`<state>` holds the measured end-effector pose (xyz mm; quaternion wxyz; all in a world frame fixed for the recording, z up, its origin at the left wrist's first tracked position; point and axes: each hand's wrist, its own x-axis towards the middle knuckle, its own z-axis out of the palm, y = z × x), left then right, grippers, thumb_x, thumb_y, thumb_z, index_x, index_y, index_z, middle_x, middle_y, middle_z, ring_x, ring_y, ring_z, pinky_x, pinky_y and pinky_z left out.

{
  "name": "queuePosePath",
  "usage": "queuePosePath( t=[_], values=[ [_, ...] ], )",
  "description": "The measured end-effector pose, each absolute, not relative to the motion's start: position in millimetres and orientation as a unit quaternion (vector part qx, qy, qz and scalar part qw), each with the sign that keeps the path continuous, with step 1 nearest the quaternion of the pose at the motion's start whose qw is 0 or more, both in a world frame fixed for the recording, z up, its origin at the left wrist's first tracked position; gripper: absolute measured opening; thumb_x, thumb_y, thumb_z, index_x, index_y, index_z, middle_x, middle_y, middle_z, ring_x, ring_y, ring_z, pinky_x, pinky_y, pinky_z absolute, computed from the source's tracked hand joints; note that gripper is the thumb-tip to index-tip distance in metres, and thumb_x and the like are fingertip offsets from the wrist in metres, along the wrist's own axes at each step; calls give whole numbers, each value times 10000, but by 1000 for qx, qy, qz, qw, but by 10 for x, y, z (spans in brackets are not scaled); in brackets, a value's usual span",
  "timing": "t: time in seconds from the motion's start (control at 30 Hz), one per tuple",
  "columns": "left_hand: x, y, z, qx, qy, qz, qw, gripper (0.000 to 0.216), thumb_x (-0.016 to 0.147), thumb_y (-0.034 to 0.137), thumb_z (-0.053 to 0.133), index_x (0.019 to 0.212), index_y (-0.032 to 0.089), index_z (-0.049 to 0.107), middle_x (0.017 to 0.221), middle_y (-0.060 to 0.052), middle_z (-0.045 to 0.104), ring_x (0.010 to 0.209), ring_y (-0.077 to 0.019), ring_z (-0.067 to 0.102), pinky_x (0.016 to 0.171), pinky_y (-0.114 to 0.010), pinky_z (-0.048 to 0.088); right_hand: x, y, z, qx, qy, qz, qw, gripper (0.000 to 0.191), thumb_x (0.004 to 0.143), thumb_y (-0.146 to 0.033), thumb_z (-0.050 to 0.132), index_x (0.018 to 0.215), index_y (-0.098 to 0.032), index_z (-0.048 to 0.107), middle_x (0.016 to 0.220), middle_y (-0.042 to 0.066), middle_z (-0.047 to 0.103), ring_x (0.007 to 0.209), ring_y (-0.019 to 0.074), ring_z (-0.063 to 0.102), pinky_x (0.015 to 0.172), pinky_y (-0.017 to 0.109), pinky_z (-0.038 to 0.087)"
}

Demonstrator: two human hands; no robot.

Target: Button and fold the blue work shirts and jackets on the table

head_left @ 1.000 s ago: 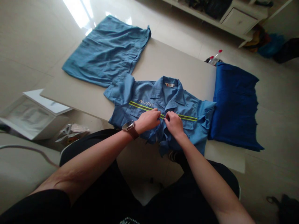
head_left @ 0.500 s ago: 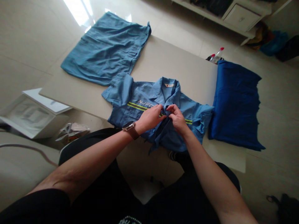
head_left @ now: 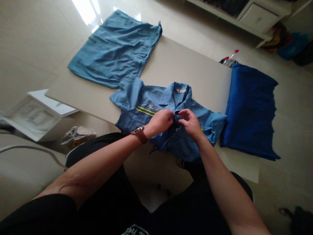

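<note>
A blue work shirt [head_left: 154, 94] with yellow-green stripes and pale chest lettering lies face up on the table, its collar pointing away from me and its lower part over the near edge. My left hand [head_left: 161, 121] is closed on one edge of the shirt's front opening, just below the collar. Opposite it, my right hand [head_left: 191, 124] pinches the other front edge between thumb and fingers. The two hands are close together, with a bit of raised fabric between them. Whether a button is in the fingers is hidden.
A light-coloured table [head_left: 190, 62] runs diagonally. Lighter blue folded cloth [head_left: 117, 49] covers its far left end, and dark blue folded cloth [head_left: 249, 111] lies at the right. Bottles with red caps [head_left: 232, 58] stand behind. A white bin [head_left: 41, 117] is at the left.
The fabric between my hands is lifted and turned a little more, and the front edges have shifted. Both hands still grip the shirt. The whole view has moved slightly.
</note>
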<state>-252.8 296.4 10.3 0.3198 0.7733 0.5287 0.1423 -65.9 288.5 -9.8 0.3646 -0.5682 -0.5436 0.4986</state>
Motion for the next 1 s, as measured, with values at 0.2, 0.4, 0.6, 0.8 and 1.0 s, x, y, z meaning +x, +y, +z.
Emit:
queuePosePath(
  t=[0.2, 0.4, 0.6, 0.8, 1.0],
  values=[
    [-2607, 2970, 186, 773, 528, 127, 328, 300, 867, 140, 613, 1103, 190, 793, 1035, -75, 779, 934, -198, 714, 881, -299, 545, -556, 2888, -85, -626, -587, 340, 385, 179, 788, -262, 597, 945, -201, 659, 928, 44, 721, 894, 209, 665, 871, 347, 512],
    [-2787, 3063, 262, 793, 484, 30, 368, 247, 892, 348, 687, 1068, 215, 799, 963, -59, 799, 900, -200, 737, 841, -286, 548, -499, 2913, 29, -632, -655, 316, 269, 292, 937, -458, 540, 885, -204, 675, 881, 60, 728, 843, 221, 668, 837, 362, 527],
    [-3137, 3269, 179, 796, 561, 42, 225, 385, 954, 279, 553, 1286, 151, 699, 1331, -122, 692, 1226, -244, 651, 1059, -336, 504, 178, 2998, -21, -718, -682, 85, 111, 319, 869, -291, 565, 1140, -160, 670, 1215, 175, 691, 1204, 339, 589, 1084, 497, 442],
    [-3384, 3254, 146, 761, 611, -64, 209, 479, 982, 391, 538, 1444, 267, 567, 1529, -88, 547, 1196, -259, 678, 1017, -360, 534, 509, 2837, -96, -758, -636, 135, -39, 597, 910, -383, 591, 1460, -165, 515, 1451, 190, 584, 1276, 342, 587, 1061, 470, 486],
    [-3491, 3243, 81, 737, 640, -106, 189, 577, 973, 291, 508, 1542, 235, 429, 1609, -146, 447, 1246, -312, 656, 1032, -419, 531, 495, 2741, -128, -761, -630, 131, -86, 618, 941, -411, 608, 1503, -184, 486, 1468, 182, 577, 1202, 319, 635, 981, 424, 504]
  ],
)
